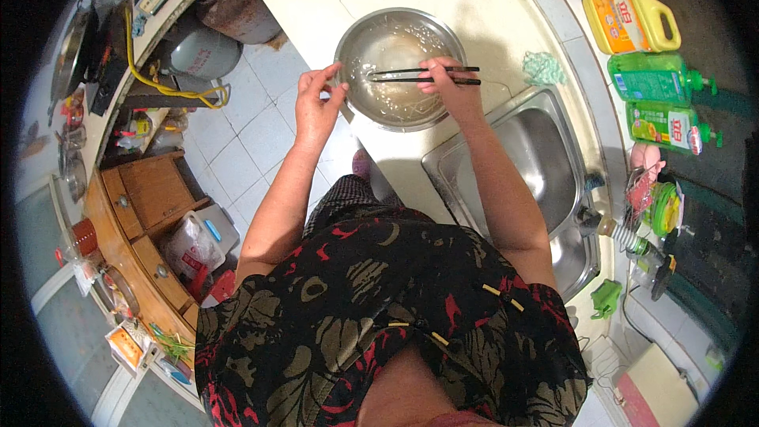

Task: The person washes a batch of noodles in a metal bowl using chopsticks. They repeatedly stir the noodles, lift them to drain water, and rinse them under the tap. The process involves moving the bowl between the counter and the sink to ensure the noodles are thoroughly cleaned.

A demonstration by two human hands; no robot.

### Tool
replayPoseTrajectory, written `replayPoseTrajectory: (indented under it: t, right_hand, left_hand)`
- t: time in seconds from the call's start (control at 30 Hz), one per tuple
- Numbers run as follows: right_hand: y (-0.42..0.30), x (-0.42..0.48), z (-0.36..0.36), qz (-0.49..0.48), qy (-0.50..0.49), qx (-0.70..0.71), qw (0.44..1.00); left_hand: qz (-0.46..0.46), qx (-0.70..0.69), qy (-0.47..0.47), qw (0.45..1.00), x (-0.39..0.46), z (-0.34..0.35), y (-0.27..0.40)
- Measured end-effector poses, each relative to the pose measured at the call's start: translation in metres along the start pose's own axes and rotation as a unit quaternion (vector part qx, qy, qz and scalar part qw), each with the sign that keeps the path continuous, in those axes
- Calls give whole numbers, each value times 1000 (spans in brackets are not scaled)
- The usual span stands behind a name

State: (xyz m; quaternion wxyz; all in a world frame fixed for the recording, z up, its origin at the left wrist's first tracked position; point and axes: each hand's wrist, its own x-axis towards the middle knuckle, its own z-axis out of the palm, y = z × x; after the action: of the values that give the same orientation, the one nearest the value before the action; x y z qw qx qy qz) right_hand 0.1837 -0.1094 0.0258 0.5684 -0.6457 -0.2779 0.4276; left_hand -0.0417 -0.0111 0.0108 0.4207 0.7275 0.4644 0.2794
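Observation:
A round stainless steel bowl (399, 124) stands on the pale countertop, with thin translucent strands (424, 38) and what looks like liquid in it. My right hand (445, 82) grips a pair of black chopsticks (400, 75) over the bowl's right side; their tips reach towards its left-centre, slightly apart. At the bowl's left rim is my left hand (322, 98), its thumb and index finger curved apart; whether it pinches the rim cannot be made out.
Right of the bowl lies a green mesh scrubber (542, 68), beside a stainless steel double sink (522, 154). A yellow jug (630, 16) and green pump bottles (652, 77) line the right ledge. A gas cylinder (204, 53) and wooden drawers (148, 196) are at left.

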Motion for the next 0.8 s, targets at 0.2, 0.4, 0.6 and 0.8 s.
replayPoseTrajectory:
  t: [0.2, 0.4, 0.6, 0.8]
  right_hand:
    - [-37, -14, -38, -27, -4, 33, 999]
    - [-20, -5, -63, 11, -65, -50, 997]
    - [-8, -7, -50, -26, -19, -4, 999]
    - [-61, -48, -61, -110, 139, -57, 983]
  left_hand:
    - [53, 104, -12, 993, 12, 1, -4]
    - [37, 95, -60, 993, 15, 8, -5]
    - [45, 145, -100, 983, 12, 9, 3]
    - [71, 220, -109, 967, 7, 14, 3]
